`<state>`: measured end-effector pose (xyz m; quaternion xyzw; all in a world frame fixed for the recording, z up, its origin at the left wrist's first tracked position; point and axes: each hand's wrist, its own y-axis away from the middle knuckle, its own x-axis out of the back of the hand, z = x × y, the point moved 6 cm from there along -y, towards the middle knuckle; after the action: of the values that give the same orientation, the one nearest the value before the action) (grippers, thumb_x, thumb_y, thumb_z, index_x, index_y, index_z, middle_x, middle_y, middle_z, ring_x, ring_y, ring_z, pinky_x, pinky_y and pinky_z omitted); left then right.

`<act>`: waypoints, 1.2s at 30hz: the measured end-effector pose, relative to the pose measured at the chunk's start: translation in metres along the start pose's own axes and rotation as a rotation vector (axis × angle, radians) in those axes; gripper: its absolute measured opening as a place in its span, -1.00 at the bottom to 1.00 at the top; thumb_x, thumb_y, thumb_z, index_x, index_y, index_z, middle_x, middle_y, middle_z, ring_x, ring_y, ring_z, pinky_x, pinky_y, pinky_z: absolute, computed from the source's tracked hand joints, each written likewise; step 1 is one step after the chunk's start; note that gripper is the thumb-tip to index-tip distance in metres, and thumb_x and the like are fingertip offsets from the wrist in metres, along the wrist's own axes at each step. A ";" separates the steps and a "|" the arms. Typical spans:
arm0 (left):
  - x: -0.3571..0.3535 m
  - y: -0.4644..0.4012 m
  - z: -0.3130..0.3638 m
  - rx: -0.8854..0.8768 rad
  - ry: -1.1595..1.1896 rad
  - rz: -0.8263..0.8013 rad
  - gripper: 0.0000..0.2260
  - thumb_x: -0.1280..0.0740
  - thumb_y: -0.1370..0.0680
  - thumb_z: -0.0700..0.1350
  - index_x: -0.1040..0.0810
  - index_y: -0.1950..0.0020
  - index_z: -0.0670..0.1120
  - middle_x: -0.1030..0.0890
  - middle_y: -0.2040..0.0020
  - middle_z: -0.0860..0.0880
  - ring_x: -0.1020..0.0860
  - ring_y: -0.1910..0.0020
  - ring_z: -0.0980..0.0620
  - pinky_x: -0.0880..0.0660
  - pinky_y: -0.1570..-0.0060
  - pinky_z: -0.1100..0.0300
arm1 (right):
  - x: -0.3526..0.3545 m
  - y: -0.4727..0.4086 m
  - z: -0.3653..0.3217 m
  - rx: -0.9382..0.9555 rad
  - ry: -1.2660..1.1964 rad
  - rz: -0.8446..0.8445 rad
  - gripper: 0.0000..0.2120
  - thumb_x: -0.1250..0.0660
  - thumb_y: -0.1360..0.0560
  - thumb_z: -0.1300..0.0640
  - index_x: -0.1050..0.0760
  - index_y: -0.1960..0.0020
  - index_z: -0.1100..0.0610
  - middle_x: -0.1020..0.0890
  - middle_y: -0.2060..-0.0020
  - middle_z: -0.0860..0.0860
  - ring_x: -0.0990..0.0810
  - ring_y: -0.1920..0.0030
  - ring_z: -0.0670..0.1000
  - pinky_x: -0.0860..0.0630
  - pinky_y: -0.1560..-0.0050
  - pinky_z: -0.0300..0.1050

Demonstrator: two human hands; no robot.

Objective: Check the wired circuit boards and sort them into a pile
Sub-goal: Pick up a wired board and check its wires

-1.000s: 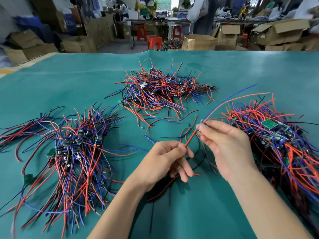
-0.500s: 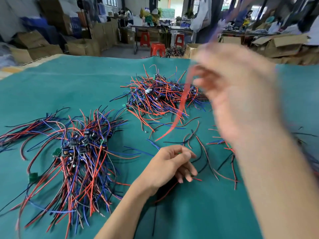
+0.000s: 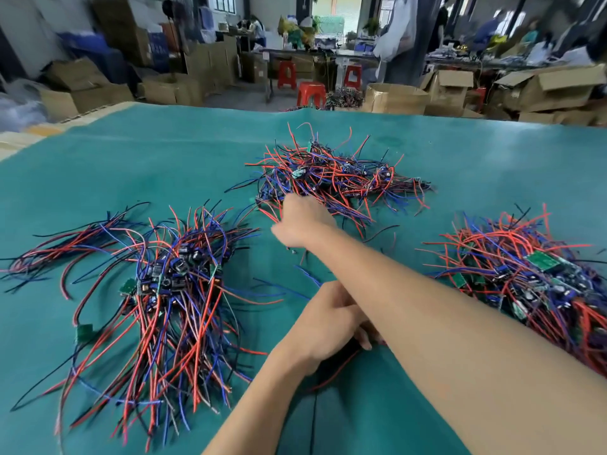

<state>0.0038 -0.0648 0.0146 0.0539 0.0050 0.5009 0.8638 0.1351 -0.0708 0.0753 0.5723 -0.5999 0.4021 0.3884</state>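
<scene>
Our right hand [image 3: 300,221] reaches across to the far pile [image 3: 335,178] at twelve o'clock, a spiky tangle of thin red, blue and black insulated leads with small dark boards buried in it; the hand sits at the pile's near left edge, blurred, and we cannot tell whether its fingers grip a wire or lie slack. Our left hand [image 3: 331,318] rests at the centre of the tabletop [image 3: 131,165], under the right forearm, fingers curled down over a dark bundle; a thin red lead [image 3: 335,372] trails out from beneath it, though the forearm hides the fingertips and what exactly they hold. The tabletop is covered in a smooth teal sheet with a soft, matte look. At nine o'clock lies the left pile [image 3: 170,290], long limp wires fanned toward us from a knot of black components and small green rectangular boards. At three o'clock the right pile [image 3: 532,274] is denser, with a flat green board showing on top among glossy red strands. Beyond the tabletop stand brown cardboard boxes [image 3: 394,98] and red plastic stools [image 3: 311,93].
</scene>
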 end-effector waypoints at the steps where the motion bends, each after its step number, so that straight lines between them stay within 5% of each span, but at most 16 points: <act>1: -0.001 -0.001 0.000 -0.013 0.024 -0.016 -0.86 -0.25 -0.59 -0.35 -0.56 -0.09 -0.22 -0.58 -0.11 -0.44 -0.55 0.08 -0.11 -0.52 0.05 0.01 | -0.007 -0.002 0.012 -0.022 0.050 -0.019 -0.79 -0.41 -0.52 0.09 -0.51 -0.12 0.13 -0.61 -0.18 0.15 -0.61 -0.17 0.23 -0.43 0.06 -0.03; 6: -0.003 -0.004 -0.003 -0.038 0.090 -0.044 -0.91 -0.28 -0.61 -0.28 -0.56 -0.03 -0.14 -0.61 0.08 -0.27 -0.57 0.23 -0.05 -0.51 0.28 0.23 | -0.011 -0.012 0.036 -0.061 -0.008 0.001 -0.88 -0.42 -0.51 0.12 -0.54 0.01 0.14 -0.62 -0.10 0.15 -0.61 -0.01 0.20 -0.51 0.06 -0.05; 10: -0.006 -0.004 0.000 -0.029 0.175 -0.048 -0.89 -0.22 -0.61 -0.37 -0.52 -0.07 -0.28 -0.61 0.22 -0.20 -0.54 0.40 0.02 -0.48 0.43 0.28 | 0.022 -0.007 0.064 -0.095 -0.196 0.090 -0.78 -0.48 -0.43 0.02 -0.70 0.08 0.18 -0.74 0.12 0.14 -0.69 0.01 0.16 -0.62 -0.05 -0.03; 14: -0.004 -0.004 0.001 -0.017 0.249 -0.012 -0.86 -0.21 -0.59 -0.41 -0.50 -0.11 -0.31 -0.62 0.22 -0.19 -0.55 0.40 0.03 -0.48 0.44 0.27 | 0.060 0.021 0.103 -0.138 -0.542 0.215 -0.82 -0.52 -0.35 0.11 -0.64 0.32 0.21 -0.68 0.40 0.13 -0.53 0.46 0.05 -0.39 0.36 -0.15; 17: 0.002 -0.006 -0.001 -0.005 0.376 0.066 -0.85 -0.22 -0.60 -0.39 -0.48 -0.15 -0.31 -0.62 0.12 -0.25 -0.60 0.34 -0.04 -0.53 0.40 0.23 | 0.074 0.052 0.132 -0.184 -0.781 0.285 -0.83 -0.49 -0.37 0.18 -0.58 0.37 0.17 -0.56 0.53 0.03 -0.40 0.59 -0.05 -0.21 0.52 -0.28; 20: 0.005 -0.009 -0.003 0.021 0.521 0.142 -0.83 -0.18 -0.66 -0.28 -0.45 -0.22 -0.26 -0.62 -0.04 -0.29 -0.66 0.23 -0.11 -0.58 0.33 0.18 | 0.079 0.101 0.147 -0.130 -0.941 0.305 -0.86 -0.47 -0.38 0.20 -0.60 0.33 0.18 -0.53 0.54 0.02 -0.38 0.56 -0.07 -0.20 0.56 -0.28; 23: 0.007 -0.010 -0.005 0.016 0.596 0.179 -0.82 -0.19 -0.69 -0.14 -0.44 -0.21 -0.20 -0.63 -0.16 -0.28 -0.68 0.15 -0.14 -0.61 0.29 0.13 | 0.068 0.146 0.138 0.061 -0.846 0.209 -0.90 -0.48 -0.33 0.13 -0.63 0.35 0.10 -0.58 0.51 0.03 -0.46 0.50 -0.11 -0.33 0.48 -0.33; 31: 0.009 -0.009 -0.005 -0.031 0.522 0.139 -0.80 -0.24 -0.65 -0.18 -0.47 -0.11 -0.34 -0.65 0.15 -0.20 -0.60 0.30 -0.05 -0.57 0.28 0.16 | 0.018 0.166 0.121 0.190 -0.646 -0.194 -0.73 -0.49 -0.32 -0.11 -0.65 0.33 0.10 -0.60 0.48 0.10 -0.45 0.46 -0.07 -0.34 0.37 -0.12; 34: 0.004 -0.009 -0.005 -0.052 0.416 0.074 -0.77 -0.24 -0.65 -0.21 -0.50 -0.09 -0.40 -0.59 0.26 -0.12 -0.53 0.36 0.02 -0.51 0.30 0.24 | 0.029 0.161 0.131 0.128 -0.695 0.055 -0.62 -0.40 -0.36 -0.22 -0.61 0.35 0.10 -0.54 0.51 0.07 -0.44 0.45 -0.08 -0.35 0.34 -0.08; 36: -0.002 -0.005 -0.002 -0.084 0.322 -0.022 -0.82 -0.25 -0.65 -0.21 -0.59 0.10 -0.20 -0.56 0.30 -0.08 -0.48 0.38 0.05 -0.45 0.33 0.27 | 0.037 0.158 0.143 0.042 -0.780 0.251 -0.71 -0.42 -0.40 -0.15 -0.61 0.27 0.07 -0.56 0.45 0.05 -0.47 0.40 -0.08 -0.40 0.33 -0.07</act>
<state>0.0075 -0.0689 0.0122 -0.0634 0.1229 0.4936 0.8586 -0.0253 -0.2139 0.0504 0.6118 -0.7592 0.2114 0.0680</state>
